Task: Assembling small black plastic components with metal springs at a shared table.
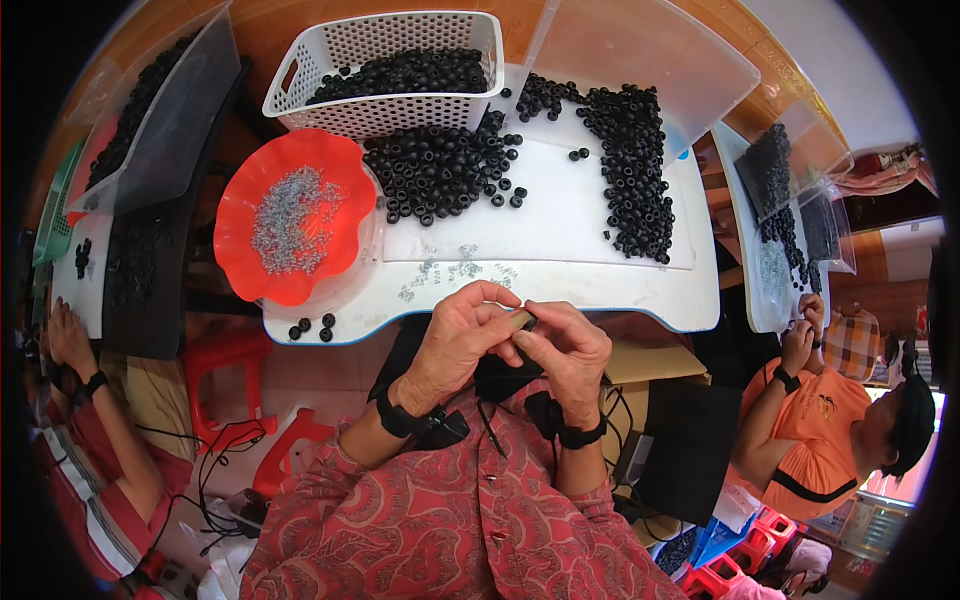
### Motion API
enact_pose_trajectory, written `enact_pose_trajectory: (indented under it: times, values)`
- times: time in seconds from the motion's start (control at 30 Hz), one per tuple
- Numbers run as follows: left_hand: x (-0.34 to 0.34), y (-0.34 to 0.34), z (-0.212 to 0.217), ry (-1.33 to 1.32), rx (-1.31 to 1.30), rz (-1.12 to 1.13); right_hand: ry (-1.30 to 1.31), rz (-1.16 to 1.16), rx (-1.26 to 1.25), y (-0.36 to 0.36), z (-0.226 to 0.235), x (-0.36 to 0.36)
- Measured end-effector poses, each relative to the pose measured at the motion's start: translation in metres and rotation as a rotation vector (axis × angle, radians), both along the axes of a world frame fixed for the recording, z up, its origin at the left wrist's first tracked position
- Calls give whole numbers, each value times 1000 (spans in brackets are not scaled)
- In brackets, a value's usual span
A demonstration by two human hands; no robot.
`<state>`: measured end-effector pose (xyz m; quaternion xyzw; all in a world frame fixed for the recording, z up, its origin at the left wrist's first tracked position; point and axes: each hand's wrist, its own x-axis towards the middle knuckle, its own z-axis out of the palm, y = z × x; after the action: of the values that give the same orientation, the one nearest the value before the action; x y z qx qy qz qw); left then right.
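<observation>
My left hand (462, 335) and my right hand (565, 350) meet just below the near edge of the white table (560, 285). Together their fingertips pinch a small black ring (527, 322). A black band sits on each wrist. On the table ahead lie a heap of black rings (440, 172) and a long strip of more black rings (635, 170). A few small silver pieces (455, 268) lie scattered near the table edge, just beyond my hands.
An orange wavy bowl (250, 265) of small silver pieces stands at the table's left. A white mesh basket (385, 115) of black rings stands behind. Three loose rings (312, 327) lie at the front left. Other people work at left (70, 345) and right (805, 330).
</observation>
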<state>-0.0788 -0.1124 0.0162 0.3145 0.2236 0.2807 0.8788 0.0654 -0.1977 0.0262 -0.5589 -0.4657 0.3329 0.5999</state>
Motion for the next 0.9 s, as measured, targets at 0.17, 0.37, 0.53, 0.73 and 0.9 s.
enact_pose_trajectory:
  times: [0.17,0.37,0.53,0.73,0.9]
  values:
    - [-3,3,-5,44,132,-19,122,-91,1,-4,-1,-5]
    - [-5,4,3,-101,223,-155,279,-62,-61,-7,3,-4]
    - [0,-2,-1,-15,332,-84,215,-38,55,-3,-4,-8]
    - [0,-5,-2,72,495,3,346,-4,108,-1,-9,-11]
    - [2,-10,-4,133,491,42,393,14,113,-2,-13,-10]
